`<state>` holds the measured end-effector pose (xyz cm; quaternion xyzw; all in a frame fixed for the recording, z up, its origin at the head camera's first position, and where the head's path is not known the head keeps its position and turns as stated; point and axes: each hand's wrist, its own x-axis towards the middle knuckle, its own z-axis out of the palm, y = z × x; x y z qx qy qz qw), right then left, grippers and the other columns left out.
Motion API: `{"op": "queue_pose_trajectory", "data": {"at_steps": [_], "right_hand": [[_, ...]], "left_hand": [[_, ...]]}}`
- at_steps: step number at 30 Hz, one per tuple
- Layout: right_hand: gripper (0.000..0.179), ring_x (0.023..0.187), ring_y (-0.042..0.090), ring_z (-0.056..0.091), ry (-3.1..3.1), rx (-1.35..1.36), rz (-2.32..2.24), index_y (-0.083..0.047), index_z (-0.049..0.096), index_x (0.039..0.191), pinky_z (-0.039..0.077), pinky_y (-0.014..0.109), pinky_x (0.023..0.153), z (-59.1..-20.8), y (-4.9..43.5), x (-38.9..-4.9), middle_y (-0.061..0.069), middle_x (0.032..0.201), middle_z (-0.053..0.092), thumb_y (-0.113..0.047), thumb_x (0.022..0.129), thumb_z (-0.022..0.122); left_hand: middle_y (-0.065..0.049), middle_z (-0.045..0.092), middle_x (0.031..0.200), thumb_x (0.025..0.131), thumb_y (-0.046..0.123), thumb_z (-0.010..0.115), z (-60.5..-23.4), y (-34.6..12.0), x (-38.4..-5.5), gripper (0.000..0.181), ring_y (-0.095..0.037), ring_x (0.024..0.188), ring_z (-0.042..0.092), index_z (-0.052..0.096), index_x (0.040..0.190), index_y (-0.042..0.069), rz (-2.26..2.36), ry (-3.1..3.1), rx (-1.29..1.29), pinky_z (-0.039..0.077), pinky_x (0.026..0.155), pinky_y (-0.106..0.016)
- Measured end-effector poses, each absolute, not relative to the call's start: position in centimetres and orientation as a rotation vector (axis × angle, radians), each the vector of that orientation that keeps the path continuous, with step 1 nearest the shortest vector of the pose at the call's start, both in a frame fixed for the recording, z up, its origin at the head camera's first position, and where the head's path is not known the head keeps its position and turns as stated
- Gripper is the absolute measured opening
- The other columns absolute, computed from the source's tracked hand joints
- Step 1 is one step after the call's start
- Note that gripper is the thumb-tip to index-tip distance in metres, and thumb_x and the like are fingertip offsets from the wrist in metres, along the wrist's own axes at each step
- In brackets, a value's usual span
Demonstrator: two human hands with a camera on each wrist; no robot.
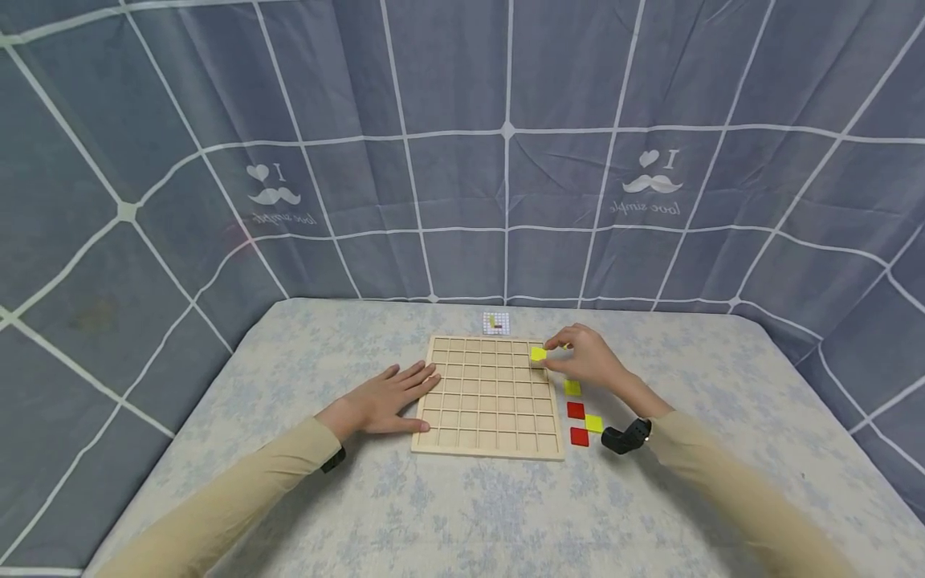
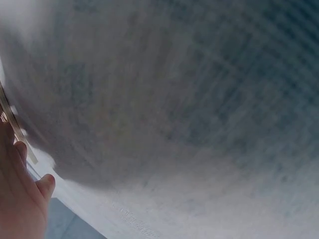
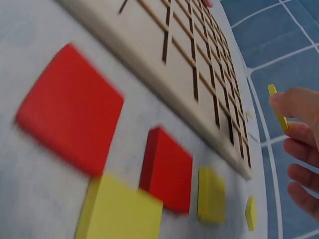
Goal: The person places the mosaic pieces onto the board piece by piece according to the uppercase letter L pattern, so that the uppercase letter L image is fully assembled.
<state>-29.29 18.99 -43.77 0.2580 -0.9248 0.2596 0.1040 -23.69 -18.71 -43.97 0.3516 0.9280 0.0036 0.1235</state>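
Note:
A wooden grid board (image 1: 486, 396) lies on the table. Over its far right corner, my right hand (image 1: 587, 359) pinches a yellow square tile (image 1: 538, 354) between thumb and fingertips; the right wrist view shows that yellow tile (image 3: 277, 107) edge-on, above the board. My left hand (image 1: 390, 399) rests flat with spread fingers against the board's left edge. Right of the board lie two red tiles (image 1: 580, 437) and several yellow tiles (image 1: 593, 423), one partly hidden behind my right hand. The left wrist view shows only part of my left hand (image 2: 22, 194).
A small card (image 1: 496, 323) with a printed grid and coloured squares lies beyond the board's far edge. A floral cloth (image 1: 347, 506) covers the table. A blue-grey curtain (image 1: 462, 185) with white lines hangs behind and at the sides.

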Motion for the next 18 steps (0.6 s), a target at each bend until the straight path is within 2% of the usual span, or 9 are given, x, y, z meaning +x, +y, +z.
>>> {"op": "queue_pose_trajectory", "data": {"at_steps": [3,10,18], "right_hand": [[0.029,0.088,0.023,0.061,-2.725,0.774,0.796,-0.009,0.076,0.097,0.053,0.038,0.076,-43.7,17.8,-30.1,0.005,0.092,0.072,-0.03,0.076,0.081],[0.029,0.087,0.017,0.06,-2.755,0.807,0.871,-0.012,0.077,0.098,0.054,0.036,0.077,-44.0,15.4,-31.9,0.002,0.094,0.072,-0.032,0.078,0.08],[0.029,0.088,0.02,0.064,-2.745,0.907,0.877,-0.01,0.076,0.1,0.055,0.036,0.078,-44.8,13.2,-33.3,0.005,0.096,0.072,-0.031,0.081,0.078]], "left_hand": [[-0.004,0.007,0.164,0.093,0.066,0.041,-44.1,-18.6,-23.9,0.084,-0.026,0.151,0.008,0.011,0.157,0.019,0.006,2.716,1.034,0.013,0.12,-0.055],[-0.004,0.007,0.164,0.093,0.065,0.041,-44.2,-18.4,-24.1,0.084,-0.026,0.151,0.008,0.012,0.157,0.019,0.005,2.727,1.034,0.014,0.12,-0.055],[-0.003,0.005,0.164,0.093,0.068,0.038,-44.4,-18.1,-24.4,0.084,-0.025,0.151,0.006,0.009,0.157,0.021,-0.027,2.728,1.0,0.014,0.12,-0.054]]}}
